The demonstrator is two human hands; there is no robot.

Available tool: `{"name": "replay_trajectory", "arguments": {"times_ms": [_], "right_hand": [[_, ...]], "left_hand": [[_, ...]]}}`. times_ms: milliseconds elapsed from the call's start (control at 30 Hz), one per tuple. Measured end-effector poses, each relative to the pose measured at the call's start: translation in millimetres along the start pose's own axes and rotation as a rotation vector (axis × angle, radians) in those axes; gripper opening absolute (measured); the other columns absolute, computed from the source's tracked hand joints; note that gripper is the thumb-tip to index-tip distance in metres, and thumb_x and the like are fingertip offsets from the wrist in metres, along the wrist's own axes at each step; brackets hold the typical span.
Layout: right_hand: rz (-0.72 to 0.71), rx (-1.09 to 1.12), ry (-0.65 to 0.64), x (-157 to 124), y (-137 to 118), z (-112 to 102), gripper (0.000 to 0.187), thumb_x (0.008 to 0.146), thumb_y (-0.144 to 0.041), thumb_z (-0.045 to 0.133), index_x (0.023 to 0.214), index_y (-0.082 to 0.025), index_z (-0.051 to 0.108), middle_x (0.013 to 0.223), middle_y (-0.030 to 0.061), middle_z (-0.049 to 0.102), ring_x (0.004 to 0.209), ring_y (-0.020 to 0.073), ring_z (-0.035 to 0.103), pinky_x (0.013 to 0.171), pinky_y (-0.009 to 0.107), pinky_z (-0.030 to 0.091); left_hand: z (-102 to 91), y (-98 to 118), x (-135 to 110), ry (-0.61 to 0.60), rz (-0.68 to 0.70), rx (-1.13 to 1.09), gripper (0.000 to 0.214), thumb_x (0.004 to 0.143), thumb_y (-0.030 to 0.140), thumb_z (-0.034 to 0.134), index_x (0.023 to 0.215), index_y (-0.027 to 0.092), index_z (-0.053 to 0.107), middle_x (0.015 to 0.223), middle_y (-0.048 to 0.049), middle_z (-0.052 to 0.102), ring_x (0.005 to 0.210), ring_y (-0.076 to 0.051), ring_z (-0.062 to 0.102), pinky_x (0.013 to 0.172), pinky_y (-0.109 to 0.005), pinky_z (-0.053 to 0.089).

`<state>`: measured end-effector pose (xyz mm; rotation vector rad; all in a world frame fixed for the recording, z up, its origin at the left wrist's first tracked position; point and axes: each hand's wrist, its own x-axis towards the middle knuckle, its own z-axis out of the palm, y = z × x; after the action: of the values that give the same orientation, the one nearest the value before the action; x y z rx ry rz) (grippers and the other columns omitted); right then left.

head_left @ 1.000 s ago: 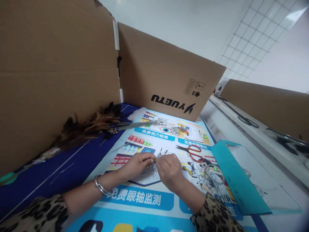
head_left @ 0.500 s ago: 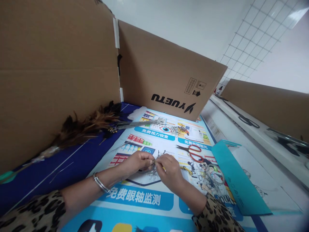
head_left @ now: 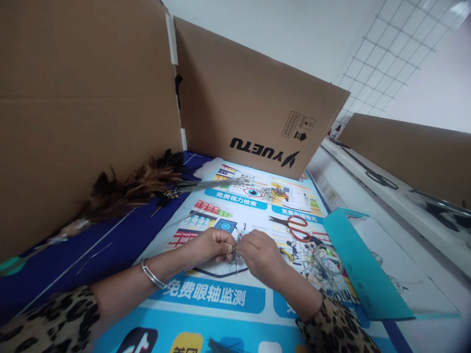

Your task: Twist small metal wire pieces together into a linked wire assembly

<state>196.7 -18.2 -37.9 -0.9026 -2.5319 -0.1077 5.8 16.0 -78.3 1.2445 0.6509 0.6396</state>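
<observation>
My left hand (head_left: 215, 246) and my right hand (head_left: 260, 255) meet over the printed sheet, fingertips almost touching. Both are closed in a pinch at one small spot. A small tangle of thin, wiry dark and silvery pieces (head_left: 235, 267) shows around and below the fingertips. What exactly each hand pinches is too small to make out. Just beyond my right hand lie scissors with red-orange handles (head_left: 300, 228), blades pointing left. A yellow-handled tool (head_left: 287, 254), partly hidden, lies close beside my right hand.
Coiled clear line and loose wiry bits (head_left: 327, 262) lie right of my right hand, beside a teal folder (head_left: 362, 267). Long thin wires (head_left: 209, 185) stretch across the back. Brown feathers (head_left: 136, 184) lie along the left. Cardboard panels (head_left: 250, 98) wall the left and back.
My right hand has turned slightly, with its knuckles higher, while the fingertips stay together at the same spot. The whole view has shifted a little. The other things lie where they were.
</observation>
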Motion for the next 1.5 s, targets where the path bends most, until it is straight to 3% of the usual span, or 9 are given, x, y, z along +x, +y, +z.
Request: {"name": "replay_trajectory", "arguments": {"times_ms": [400, 600, 867, 967, 1300, 1500], "right_hand": [[-0.026, 0.074, 0.034, -2.0, -1.7, 1.4, 0.011, 0.084, -0.012, 0.043, 0.081, -0.016, 0.053, 0.081, 0.0073, 0.058, 0.077, 0.0173, 0.051, 0.072, 0.034, 0.043], [0.014, 0.043, 0.156, -2.4, -4.6, 11.2, 0.007, 0.082, -0.013, 0.046, 0.077, -0.017, 0.05, 0.075, 0.0061, 0.058, 0.073, 0.0174, 0.051, 0.069, 0.033, 0.044], [0.072, 0.111, 0.224, -1.2, -5.9, 13.5, 0.008, 0.079, -0.011, 0.048, 0.077, -0.017, 0.049, 0.075, 0.0056, 0.056, 0.073, 0.017, 0.051, 0.065, 0.031, 0.045], [0.065, 0.127, 0.238, -0.8, -6.8, 12.5, 0.008, 0.078, -0.01, 0.047, 0.077, -0.018, 0.049, 0.074, 0.0053, 0.056, 0.072, 0.0167, 0.051, 0.064, 0.031, 0.045], [0.086, 0.148, 0.216, -1.4, -9.5, 12.5, 0.008, 0.081, -0.011, 0.046, 0.078, -0.018, 0.05, 0.076, 0.0057, 0.056, 0.073, 0.0169, 0.051, 0.065, 0.031, 0.045], [0.07, 0.171, 0.131, -1.6, -8.2, 10.3, 0.008, 0.084, -0.014, 0.045, 0.08, -0.017, 0.051, 0.079, 0.0066, 0.057, 0.077, 0.0175, 0.051, 0.069, 0.032, 0.044]], "left_hand": [[10.2, -2.1, -4.4, 0.051, 0.013, -0.114, 0.017, 0.074, 0.026, 0.065, 0.068, 0.011, 0.06, 0.058, -0.0006, 0.06, 0.046, -0.006, 0.047, 0.049, -0.018, 0.034], [12.2, -2.5, -5.5, 0.06, -0.018, -0.136, 0.02, 0.076, 0.032, 0.062, 0.074, 0.012, 0.059, 0.051, 0.0035, 0.051, 0.04, -0.006, 0.044, 0.042, -0.018, 0.035], [14.1, 2.0, -5.8, 0.103, -0.028, -0.067, 0.019, 0.074, 0.032, 0.063, 0.072, 0.013, 0.061, 0.054, 0.0042, 0.047, 0.041, -0.005, 0.041, 0.038, -0.016, 0.035], [14.4, 5.9, -6.0, 0.125, 0.006, -0.005, 0.02, 0.071, 0.032, 0.065, 0.069, 0.013, 0.062, 0.067, 0.0012, 0.052, 0.046, -0.005, 0.043, 0.039, -0.016, 0.036], [7.0, 2.6, -4.6, 0.071, 0.013, 0.062, 0.02, 0.072, 0.032, 0.063, 0.067, 0.013, 0.06, 0.057, 0.003, 0.05, 0.046, -0.007, 0.043, 0.044, -0.019, 0.035], [4.5, 4.0, -4.0, 0.07, 0.022, 0.117, 0.018, 0.069, 0.029, 0.066, 0.064, 0.013, 0.06, 0.058, 0.0032, 0.05, 0.048, -0.008, 0.045, 0.047, -0.021, 0.038]]}}
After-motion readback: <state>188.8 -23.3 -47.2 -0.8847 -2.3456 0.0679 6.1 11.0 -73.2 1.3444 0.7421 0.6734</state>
